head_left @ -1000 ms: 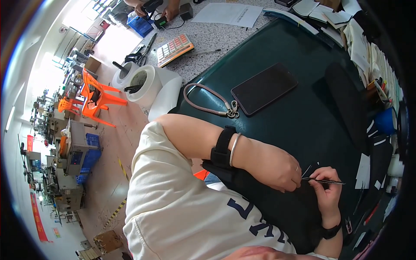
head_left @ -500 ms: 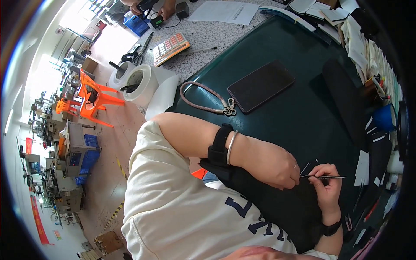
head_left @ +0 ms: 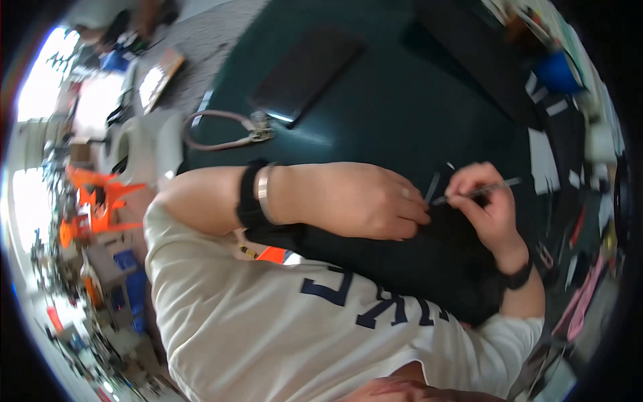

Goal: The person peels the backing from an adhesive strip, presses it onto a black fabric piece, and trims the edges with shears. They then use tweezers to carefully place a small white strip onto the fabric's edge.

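My left hand (head_left: pixel 375 201) is bent over the dark green mat (head_left: pixel 375 134), its fingers curled and pinched together; whatever lies between the fingertips is hidden. Just to its right, my right hand (head_left: pixel 487 208) holds thin silver tweezers (head_left: pixel 513 181) between thumb and fingers, their tip pointing toward the left fingertips. A thin pale strip (head_left: pixel 433 187) lies on the mat between the two hands, with a tiny white piece (head_left: pixel 450 165) beyond it. Farther off are a dark phone (head_left: pixel 308 74) and a braided cord loop (head_left: pixel 224 145) with a metal clasp.
A long black object (head_left: pixel 469 60) lies at the far right, near a blue cup (head_left: pixel 558 72) and a white paper piece (head_left: pixel 542 161). Small tools and a pink cloth (head_left: pixel 579 301) line the right edge. Left stand white rolls (head_left: pixel 144 144), a calculator (head_left: pixel 161 77) and orange chairs (head_left: pixel 100 201). Another person's blurred hand (head_left: pixel 147 17) shows at far left.
The whole view has swung, so the phone, cord and both hands appear farther left and higher, with some blur. My hands stay close together, the right still holding the tweezers.
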Demonstrator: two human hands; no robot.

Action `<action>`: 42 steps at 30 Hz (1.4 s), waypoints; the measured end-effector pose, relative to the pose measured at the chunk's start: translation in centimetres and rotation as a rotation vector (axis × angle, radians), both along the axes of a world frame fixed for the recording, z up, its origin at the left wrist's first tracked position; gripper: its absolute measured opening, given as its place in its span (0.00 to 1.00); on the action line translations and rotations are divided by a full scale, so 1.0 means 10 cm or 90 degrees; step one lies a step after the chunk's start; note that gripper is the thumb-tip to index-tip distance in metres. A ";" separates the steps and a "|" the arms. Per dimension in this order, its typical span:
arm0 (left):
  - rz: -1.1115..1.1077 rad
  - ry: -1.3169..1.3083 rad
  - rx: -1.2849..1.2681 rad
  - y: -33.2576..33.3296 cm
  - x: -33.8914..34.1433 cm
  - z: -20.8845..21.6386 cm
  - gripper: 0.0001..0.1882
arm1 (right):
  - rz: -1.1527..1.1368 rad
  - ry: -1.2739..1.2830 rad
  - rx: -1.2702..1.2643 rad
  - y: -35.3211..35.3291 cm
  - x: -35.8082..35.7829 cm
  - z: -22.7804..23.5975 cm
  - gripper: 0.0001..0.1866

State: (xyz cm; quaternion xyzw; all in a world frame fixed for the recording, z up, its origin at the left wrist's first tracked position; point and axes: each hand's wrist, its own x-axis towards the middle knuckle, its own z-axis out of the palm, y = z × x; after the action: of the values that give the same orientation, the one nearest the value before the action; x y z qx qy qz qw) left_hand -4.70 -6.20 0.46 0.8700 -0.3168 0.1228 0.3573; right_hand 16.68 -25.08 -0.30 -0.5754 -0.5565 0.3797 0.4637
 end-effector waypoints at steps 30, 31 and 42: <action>0.029 0.059 0.102 -0.01 0.00 0.06 0.07 | 0.014 -0.081 0.073 0.00 -0.04 -0.01 0.14; 0.032 0.058 0.101 -0.02 0.00 0.05 0.08 | 0.014 -0.073 0.067 0.00 -0.04 0.00 0.14; 0.038 0.068 0.093 -0.03 0.00 0.04 0.09 | -0.001 -0.003 0.006 -0.02 -0.01 0.02 0.13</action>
State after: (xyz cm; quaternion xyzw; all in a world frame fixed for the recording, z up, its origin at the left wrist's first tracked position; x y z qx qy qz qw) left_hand -4.68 -6.48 0.81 0.9082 -0.2791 0.0634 0.3054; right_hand 16.57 -25.30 -0.14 -0.5746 -0.5586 0.3753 0.4657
